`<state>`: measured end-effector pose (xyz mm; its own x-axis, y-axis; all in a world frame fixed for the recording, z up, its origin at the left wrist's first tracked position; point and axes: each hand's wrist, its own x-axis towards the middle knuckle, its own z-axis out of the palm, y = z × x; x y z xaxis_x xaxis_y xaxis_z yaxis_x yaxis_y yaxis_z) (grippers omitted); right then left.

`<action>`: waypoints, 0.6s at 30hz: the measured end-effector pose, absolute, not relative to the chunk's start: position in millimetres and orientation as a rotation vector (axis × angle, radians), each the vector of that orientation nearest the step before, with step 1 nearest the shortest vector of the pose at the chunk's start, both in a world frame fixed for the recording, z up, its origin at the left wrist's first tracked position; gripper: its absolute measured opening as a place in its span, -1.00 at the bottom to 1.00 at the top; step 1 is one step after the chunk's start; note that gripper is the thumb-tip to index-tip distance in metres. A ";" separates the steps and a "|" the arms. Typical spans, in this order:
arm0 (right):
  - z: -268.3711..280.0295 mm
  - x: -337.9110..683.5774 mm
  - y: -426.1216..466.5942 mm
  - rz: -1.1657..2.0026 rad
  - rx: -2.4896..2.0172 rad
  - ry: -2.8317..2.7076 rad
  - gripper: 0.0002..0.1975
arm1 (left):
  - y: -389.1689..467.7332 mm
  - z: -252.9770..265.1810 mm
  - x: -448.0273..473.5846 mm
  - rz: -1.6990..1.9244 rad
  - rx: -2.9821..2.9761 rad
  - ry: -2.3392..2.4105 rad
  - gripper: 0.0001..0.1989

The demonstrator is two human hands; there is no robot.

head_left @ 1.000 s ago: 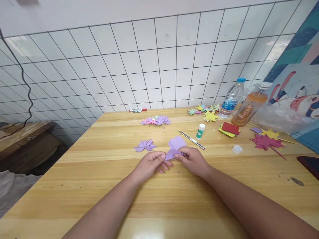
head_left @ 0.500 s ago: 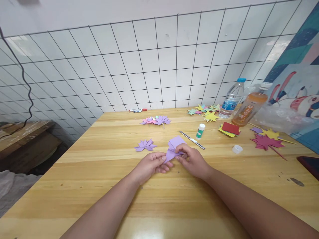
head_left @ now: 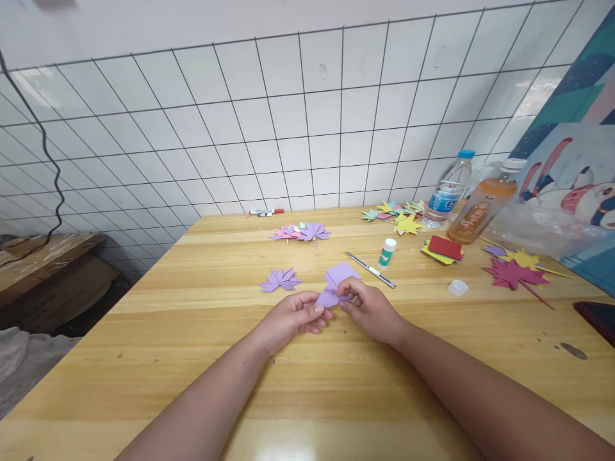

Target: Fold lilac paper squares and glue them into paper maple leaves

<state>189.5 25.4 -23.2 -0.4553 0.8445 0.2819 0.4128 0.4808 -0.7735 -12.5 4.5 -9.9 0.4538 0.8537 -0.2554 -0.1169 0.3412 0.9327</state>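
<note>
A partly folded piece of purple paper is held just above the table between both hands. My left hand pinches its lower left corner between thumb and fingers. My right hand grips the right side, with fingertips at a fold; part of the paper is hidden behind those fingers. Left of the paper lies a purple folded-paper leaf. A slim craft knife and an upright glue stick with a white cap are just beyond my right hand.
Folded leaves lie near the wall, with more leaves farther right. At right are a stack of coloured paper, a water bottle, an orange drink bottle, a clear cap, a dark red leaf and a marker.
The lower part of the purple paper has shifted slightly in the fingers and shows a flatter face. Both hands stay nearly in place.
</note>
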 end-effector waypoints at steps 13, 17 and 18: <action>-22.4 189.9 26.6 0.822 -1.028 -2.056 -0.86 | 5.5 -10.0 -12.4 0.774 0.943 0.903 -0.70; -24.6 190.7 30.0 0.728 -0.966 -2.040 -0.75 | 6.3 -9.9 -13.3 0.771 0.925 0.888 -0.71; -24.7 191.1 30.9 0.697 -0.929 -2.041 -0.74 | 6.4 -9.8 -13.3 0.774 0.921 0.886 -0.71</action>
<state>191.1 30.9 -24.7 -0.4353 0.7966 0.4194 0.3740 0.5838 -0.7206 -13.3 6.4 -9.8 0.4274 0.8543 -0.2959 -0.1791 0.4008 0.8985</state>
